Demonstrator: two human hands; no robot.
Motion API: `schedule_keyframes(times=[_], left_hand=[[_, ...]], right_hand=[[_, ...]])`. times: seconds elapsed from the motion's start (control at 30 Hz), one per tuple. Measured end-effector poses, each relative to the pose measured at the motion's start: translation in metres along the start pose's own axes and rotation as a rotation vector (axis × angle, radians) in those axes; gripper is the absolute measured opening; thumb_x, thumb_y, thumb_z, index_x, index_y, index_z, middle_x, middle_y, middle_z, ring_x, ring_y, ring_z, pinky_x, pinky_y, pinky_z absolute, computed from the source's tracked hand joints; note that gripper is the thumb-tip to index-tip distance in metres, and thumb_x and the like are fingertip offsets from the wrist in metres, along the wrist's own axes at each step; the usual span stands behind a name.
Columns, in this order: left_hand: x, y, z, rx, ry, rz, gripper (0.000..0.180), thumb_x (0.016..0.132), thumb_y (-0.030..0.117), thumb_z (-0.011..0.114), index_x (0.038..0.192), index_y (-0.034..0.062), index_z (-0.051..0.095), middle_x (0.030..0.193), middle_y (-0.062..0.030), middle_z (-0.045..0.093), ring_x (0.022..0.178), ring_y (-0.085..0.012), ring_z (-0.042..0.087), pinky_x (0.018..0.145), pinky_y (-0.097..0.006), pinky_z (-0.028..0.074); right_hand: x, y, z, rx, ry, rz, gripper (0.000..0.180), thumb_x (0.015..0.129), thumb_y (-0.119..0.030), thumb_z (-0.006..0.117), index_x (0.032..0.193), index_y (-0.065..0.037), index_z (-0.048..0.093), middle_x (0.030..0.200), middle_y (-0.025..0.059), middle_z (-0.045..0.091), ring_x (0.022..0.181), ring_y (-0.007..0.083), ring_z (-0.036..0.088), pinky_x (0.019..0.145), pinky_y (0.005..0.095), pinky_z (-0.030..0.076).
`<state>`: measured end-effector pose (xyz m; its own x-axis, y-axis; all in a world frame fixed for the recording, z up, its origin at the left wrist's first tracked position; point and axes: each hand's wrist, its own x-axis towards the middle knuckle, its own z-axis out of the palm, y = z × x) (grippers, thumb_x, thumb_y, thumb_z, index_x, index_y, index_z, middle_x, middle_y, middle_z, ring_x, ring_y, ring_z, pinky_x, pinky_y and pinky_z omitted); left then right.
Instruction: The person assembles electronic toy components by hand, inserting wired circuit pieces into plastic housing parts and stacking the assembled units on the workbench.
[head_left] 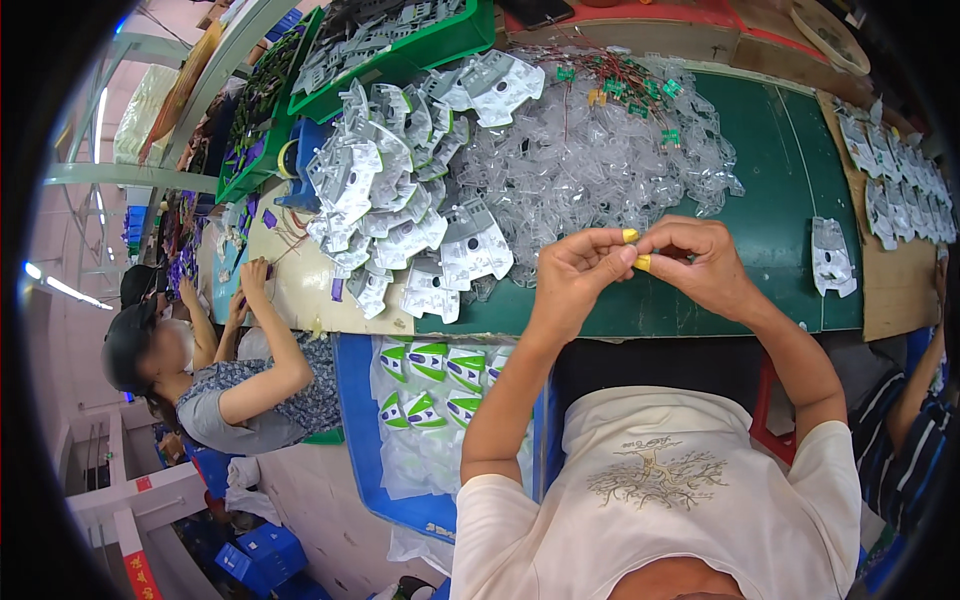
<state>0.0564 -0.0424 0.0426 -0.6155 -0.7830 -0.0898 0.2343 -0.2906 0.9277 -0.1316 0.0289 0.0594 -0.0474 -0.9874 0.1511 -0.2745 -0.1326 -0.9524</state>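
Observation:
Over the front edge of the green worktable (790, 130), my left hand (585, 270) and my right hand (700, 265) meet fingertip to fingertip. Yellow covers show on fingertips where they meet. Both hands are closed in a pinch, and whatever sits between the fingers is too small or hidden to make out. Just beyond them spreads a heap of clear plastic parts (560, 180). Left of that lies a pile of grey and green moulded housings (385, 190). Thin red wires with small green boards (615, 85) rest on the far side of the clear heap.
One grey housing (832, 258) lies alone at the right, near a cardboard sheet (885, 290) bearing rows of similar pieces. Green bins (400, 65) stand at the far left. A blue crate (375, 480) with green-and-white parts is below the table edge. A co-worker (230, 380) works at left.

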Motion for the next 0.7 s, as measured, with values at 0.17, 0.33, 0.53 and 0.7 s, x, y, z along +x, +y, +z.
schedule_keyframes(times=[0.17,0.33,0.53,0.7], left_hand=[[0.031,0.004,-0.011,-0.406,-0.249,-0.567,0.04,0.091,0.012,0.071,0.126,0.0023,0.054,0.087,-0.0038,0.066,0.07,-0.0116,0.064,0.063,-0.024,0.053],[0.097,0.042,-0.035,0.631,0.094,0.21,0.04,0.086,0.01,0.074,0.123,0.0067,0.058,0.093,-0.0055,0.065,0.072,-0.0172,0.063,0.064,-0.029,0.051],[0.165,0.043,-0.074,1.621,0.46,0.739,0.04,0.068,0.013,0.07,0.107,0.0069,0.065,0.098,-0.0108,0.065,0.099,-0.0298,0.058,0.088,-0.046,0.037],[0.153,0.051,-0.07,1.509,0.438,0.999,0.028,0.073,0.002,0.065,0.1,0.0074,0.065,0.092,-0.0101,0.064,0.091,-0.0287,0.059,0.089,-0.042,0.039]], right_hand=[[0.001,0.004,-0.005,0.055,-0.004,-0.007,0.009,0.086,-0.002,0.071,0.095,-0.002,0.071,0.083,0.0001,0.063,0.069,0.0034,0.051,0.06,0.021,0.041],[0.0,0.002,-0.02,0.065,0.106,0.069,0.007,0.089,-0.002,0.066,0.096,-0.001,0.064,0.084,-0.0028,0.055,0.067,0.0018,0.045,0.059,0.0201,0.037],[-0.018,0.006,-0.022,0.062,0.123,0.109,0.007,0.088,-0.001,0.065,0.095,-0.001,0.062,0.084,-0.0028,0.053,0.063,0.0005,0.041,0.055,0.0198,0.033],[-0.036,0.006,-0.03,-0.101,0.153,0.142,0.006,0.087,0.0,0.064,0.093,0.0,0.063,0.084,-0.001,0.055,0.058,0.0015,0.039,0.052,0.0217,0.031]])
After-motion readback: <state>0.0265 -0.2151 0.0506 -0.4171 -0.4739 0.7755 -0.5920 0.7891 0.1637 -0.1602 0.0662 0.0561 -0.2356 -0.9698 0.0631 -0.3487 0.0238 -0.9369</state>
